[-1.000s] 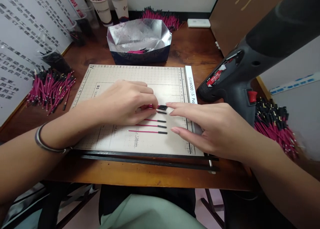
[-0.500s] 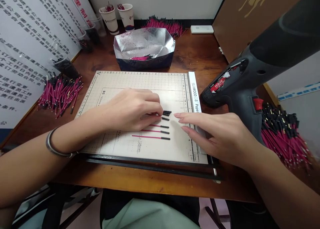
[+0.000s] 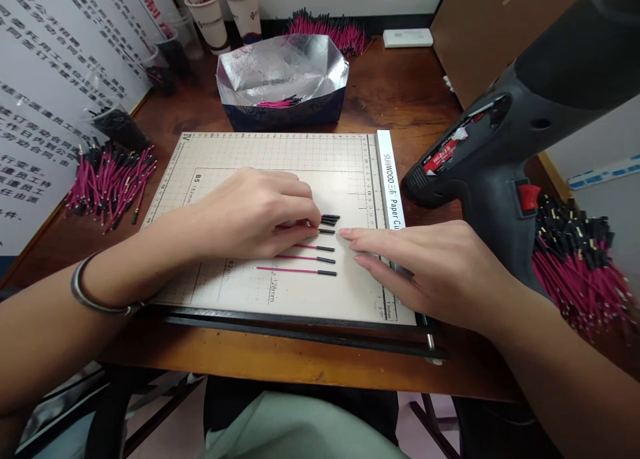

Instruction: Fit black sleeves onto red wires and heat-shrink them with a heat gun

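On the cream paper cutter board (image 3: 320, 159), my left hand (image 3: 265, 209) is closed, thumb and forefinger pinched at a red wire. That wire's black sleeve (image 3: 327, 231) sticks out past the fingertips; the rest lies hidden under the hand. Just above it, several more black sleeves (image 3: 331, 219) show in a small bunch. Nearer me, three red wires with black-sleeved ends lie apart in rows, the lowest wire (image 3: 290, 269) fully visible. To the right of the sleeves, my right hand (image 3: 430, 265) is open, fingers stretched, its fingertips close to the pinched wire's sleeve.
A dark heat gun (image 3: 495, 152) stands at the right beside a pile of sleeved wires (image 3: 575, 265). Another wire pile (image 3: 110, 185) lies left. Behind the board are a foil-lined box (image 3: 285, 115), paper cups (image 3: 245, 15), a white box (image 3: 407, 39) and more wires (image 3: 330, 32).
My right hand's fingertips have come closer to the pinched wire's sleeve. My left hand keeps its pinch, and the rows of wires stay in place; the view has shifted slightly.
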Demonstrator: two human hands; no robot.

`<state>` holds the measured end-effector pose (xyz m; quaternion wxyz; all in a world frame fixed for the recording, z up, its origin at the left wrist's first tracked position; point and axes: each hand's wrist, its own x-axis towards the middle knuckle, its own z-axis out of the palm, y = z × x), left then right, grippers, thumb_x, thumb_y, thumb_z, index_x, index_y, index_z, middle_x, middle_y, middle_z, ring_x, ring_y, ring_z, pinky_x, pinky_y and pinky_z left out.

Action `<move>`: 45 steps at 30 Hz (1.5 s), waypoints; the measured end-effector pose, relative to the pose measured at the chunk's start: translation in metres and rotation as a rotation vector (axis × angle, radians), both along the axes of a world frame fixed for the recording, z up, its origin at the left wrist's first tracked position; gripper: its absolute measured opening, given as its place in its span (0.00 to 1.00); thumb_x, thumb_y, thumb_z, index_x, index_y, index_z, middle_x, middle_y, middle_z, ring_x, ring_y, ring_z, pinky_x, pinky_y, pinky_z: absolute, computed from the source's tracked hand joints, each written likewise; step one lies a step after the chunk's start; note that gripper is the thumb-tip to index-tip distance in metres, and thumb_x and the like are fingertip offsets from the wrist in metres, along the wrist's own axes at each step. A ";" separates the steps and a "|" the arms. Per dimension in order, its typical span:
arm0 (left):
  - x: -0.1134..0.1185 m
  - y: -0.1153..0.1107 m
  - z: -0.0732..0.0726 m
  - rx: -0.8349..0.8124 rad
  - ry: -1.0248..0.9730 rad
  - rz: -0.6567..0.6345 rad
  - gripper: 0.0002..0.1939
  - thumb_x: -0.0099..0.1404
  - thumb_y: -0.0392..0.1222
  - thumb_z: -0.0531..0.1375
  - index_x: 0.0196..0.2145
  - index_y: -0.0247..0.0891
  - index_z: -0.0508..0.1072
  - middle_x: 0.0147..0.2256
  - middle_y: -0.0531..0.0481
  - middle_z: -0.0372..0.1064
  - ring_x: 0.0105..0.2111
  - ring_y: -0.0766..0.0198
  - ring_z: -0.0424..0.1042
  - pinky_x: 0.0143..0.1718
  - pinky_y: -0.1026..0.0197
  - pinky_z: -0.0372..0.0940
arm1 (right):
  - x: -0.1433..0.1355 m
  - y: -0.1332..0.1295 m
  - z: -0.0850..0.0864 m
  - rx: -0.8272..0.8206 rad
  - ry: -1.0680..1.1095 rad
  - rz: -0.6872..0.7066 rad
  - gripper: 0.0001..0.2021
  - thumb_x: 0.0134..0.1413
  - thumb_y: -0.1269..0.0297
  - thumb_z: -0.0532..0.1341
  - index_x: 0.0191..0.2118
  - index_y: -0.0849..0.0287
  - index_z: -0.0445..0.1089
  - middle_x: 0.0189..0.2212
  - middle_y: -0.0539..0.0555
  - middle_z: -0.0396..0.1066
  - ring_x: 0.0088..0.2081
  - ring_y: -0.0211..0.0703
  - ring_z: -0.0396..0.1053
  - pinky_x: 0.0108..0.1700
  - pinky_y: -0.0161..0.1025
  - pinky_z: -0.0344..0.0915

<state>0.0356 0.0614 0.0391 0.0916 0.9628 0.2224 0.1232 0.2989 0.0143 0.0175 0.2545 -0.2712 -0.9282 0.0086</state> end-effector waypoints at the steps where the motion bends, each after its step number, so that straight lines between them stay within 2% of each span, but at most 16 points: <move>1: 0.000 0.000 0.000 0.000 0.003 0.002 0.12 0.72 0.39 0.56 0.36 0.37 0.79 0.33 0.47 0.78 0.30 0.64 0.73 0.33 0.62 0.64 | 0.000 0.000 0.001 0.005 -0.018 -0.001 0.08 0.66 0.68 0.59 0.46 0.61 0.74 0.40 0.48 0.83 0.33 0.35 0.81 0.30 0.31 0.72; 5: 0.000 0.000 0.000 -0.003 0.007 0.000 0.12 0.72 0.38 0.55 0.35 0.37 0.79 0.33 0.47 0.78 0.30 0.64 0.73 0.33 0.62 0.64 | 0.000 0.000 0.002 0.001 -0.060 0.002 0.10 0.68 0.64 0.57 0.46 0.61 0.74 0.40 0.50 0.83 0.32 0.36 0.80 0.29 0.32 0.70; 14: 0.001 0.000 -0.001 -0.010 0.004 0.006 0.12 0.72 0.38 0.55 0.35 0.38 0.79 0.33 0.47 0.77 0.30 0.63 0.73 0.33 0.61 0.64 | 0.000 0.000 0.003 -0.031 -0.063 0.017 0.12 0.68 0.61 0.58 0.47 0.63 0.75 0.40 0.52 0.83 0.33 0.37 0.80 0.31 0.33 0.71; 24: 0.000 -0.001 -0.002 0.009 0.015 0.019 0.13 0.73 0.40 0.55 0.35 0.38 0.78 0.33 0.48 0.77 0.30 0.64 0.73 0.33 0.62 0.63 | 0.000 0.000 0.003 -0.016 -0.093 0.012 0.13 0.70 0.59 0.56 0.47 0.62 0.73 0.41 0.51 0.83 0.33 0.36 0.80 0.27 0.34 0.68; 31: -0.001 0.000 0.000 -0.007 0.025 0.017 0.12 0.72 0.40 0.56 0.35 0.39 0.78 0.33 0.49 0.77 0.30 0.65 0.74 0.32 0.63 0.63 | -0.001 -0.001 0.002 0.004 -0.062 -0.005 0.10 0.68 0.63 0.57 0.47 0.61 0.74 0.40 0.49 0.83 0.32 0.35 0.80 0.28 0.33 0.70; 45: 0.000 -0.002 0.002 -0.060 0.044 -0.024 0.11 0.73 0.39 0.56 0.37 0.39 0.79 0.32 0.48 0.77 0.31 0.63 0.73 0.32 0.62 0.63 | -0.001 0.000 0.000 0.003 -0.037 -0.003 0.09 0.66 0.64 0.60 0.46 0.62 0.73 0.41 0.49 0.83 0.33 0.36 0.81 0.27 0.33 0.70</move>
